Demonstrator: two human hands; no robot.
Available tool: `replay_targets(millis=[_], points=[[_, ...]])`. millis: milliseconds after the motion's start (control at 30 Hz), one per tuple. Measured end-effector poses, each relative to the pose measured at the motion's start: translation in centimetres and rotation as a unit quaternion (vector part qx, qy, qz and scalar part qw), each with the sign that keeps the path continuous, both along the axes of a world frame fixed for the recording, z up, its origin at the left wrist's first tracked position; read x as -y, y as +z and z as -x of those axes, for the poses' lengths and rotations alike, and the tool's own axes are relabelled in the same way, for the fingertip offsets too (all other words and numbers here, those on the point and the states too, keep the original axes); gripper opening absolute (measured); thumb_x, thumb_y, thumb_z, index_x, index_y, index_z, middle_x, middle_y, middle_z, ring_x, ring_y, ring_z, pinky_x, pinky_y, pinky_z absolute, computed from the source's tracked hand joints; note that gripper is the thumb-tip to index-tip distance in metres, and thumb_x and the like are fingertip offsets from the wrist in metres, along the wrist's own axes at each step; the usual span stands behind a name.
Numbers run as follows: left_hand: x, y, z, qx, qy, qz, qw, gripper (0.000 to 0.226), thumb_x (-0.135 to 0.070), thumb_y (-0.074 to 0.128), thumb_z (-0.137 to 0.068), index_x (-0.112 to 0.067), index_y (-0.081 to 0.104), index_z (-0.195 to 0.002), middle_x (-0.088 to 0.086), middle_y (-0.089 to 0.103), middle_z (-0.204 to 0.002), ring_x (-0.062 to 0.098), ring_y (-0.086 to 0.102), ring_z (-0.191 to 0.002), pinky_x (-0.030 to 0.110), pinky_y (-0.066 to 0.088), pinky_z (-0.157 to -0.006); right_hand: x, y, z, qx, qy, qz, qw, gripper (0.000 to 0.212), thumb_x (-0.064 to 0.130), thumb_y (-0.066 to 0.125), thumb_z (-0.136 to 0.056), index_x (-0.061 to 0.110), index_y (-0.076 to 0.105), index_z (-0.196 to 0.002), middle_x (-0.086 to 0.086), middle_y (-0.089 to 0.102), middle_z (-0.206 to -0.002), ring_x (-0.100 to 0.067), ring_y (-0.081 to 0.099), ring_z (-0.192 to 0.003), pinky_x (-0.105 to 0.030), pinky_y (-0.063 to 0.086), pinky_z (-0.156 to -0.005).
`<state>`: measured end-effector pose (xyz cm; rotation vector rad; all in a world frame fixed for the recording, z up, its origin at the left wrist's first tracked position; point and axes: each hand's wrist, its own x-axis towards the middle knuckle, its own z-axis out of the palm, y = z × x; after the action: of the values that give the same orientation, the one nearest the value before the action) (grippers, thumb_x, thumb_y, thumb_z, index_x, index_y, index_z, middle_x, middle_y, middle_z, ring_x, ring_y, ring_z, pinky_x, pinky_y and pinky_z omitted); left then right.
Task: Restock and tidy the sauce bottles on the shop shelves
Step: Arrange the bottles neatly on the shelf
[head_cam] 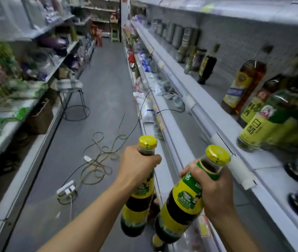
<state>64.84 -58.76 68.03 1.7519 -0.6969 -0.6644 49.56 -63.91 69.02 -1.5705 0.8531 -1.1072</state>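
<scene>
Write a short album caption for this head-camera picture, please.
Left hand and right hand each grip a yellow-capped sauce bottle beside the shop shelf.

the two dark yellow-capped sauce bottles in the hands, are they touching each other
Cannot tell. In the head view the left hand's dark sauce bottle and the right hand's bottle are apart at the necks, but lower down their bodies overlap, hiding any gap.

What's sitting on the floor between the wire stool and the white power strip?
In the head view, a tangle of yellow-green cable lies on the grey floor between the wire stool and the white power strip.
</scene>
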Motion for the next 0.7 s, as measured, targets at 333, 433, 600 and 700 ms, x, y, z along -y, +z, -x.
replay_targets(millis=[333, 433, 600, 700], points=[[3.0, 5.6, 5.8, 0.004, -0.115, 0.017, 0.993, 0.022, -0.014, 0.069, -0.070, 0.007, 0.062, -0.067, 0.009, 0.059, -0.056, 0.023, 0.052, -0.056, 0.033, 0.046, -0.059, -1.8, 6.6, 7.4, 0.007, -0.133, 0.028, 0.991, 0.034, 0.043, 0.065, -0.054, 0.009, 0.066, -0.057, -0.014, 0.066, -0.060, -0.031, 0.065, -0.060, -0.048, 0.054, -0.066], [4.3, 6.7, 7.8, 0.005, -0.152, 0.018, 0.988, 0.026, -0.015, 0.069, -0.068, 0.009, 0.060, -0.070, 0.012, 0.055, -0.059, 0.019, 0.048, -0.057, 0.033, 0.042, -0.057, -2.0, 7.8, 9.4, 0.005, -0.171, 0.036, 0.985, 0.031, 0.043, 0.064, -0.056, 0.011, 0.067, -0.057, -0.013, 0.066, -0.061, -0.031, 0.065, -0.061, -0.050, 0.054, -0.068], [5.8, 8.0, 11.8, 0.009, -0.206, 0.015, 0.978, 0.024, -0.015, 0.071, -0.067, 0.008, 0.061, -0.070, 0.013, 0.057, -0.059, 0.022, 0.048, -0.056, 0.032, 0.041, -0.056, -3.1, 8.9, 12.8, 0.002, -0.241, 0.036, 0.970, 0.030, 0.039, 0.067, -0.057, 0.009, 0.065, -0.057, -0.014, 0.066, -0.063, -0.028, 0.065, -0.062, -0.052, 0.053, -0.067], [6.2, 8.6, 14.5, -0.001, -0.250, 0.024, 0.968, 0.028, -0.017, 0.070, -0.063, 0.008, 0.059, -0.068, 0.012, 0.054, -0.058, 0.022, 0.047, -0.056, 0.032, 0.039, -0.056, -3.9, 9.4, 15.3, 0.022, -0.277, 0.024, 0.960, 0.028, 0.033, 0.070, -0.058, 0.005, 0.064, -0.058, -0.014, 0.065, -0.062, -0.030, 0.065, -0.062, -0.048, 0.053, -0.068]])
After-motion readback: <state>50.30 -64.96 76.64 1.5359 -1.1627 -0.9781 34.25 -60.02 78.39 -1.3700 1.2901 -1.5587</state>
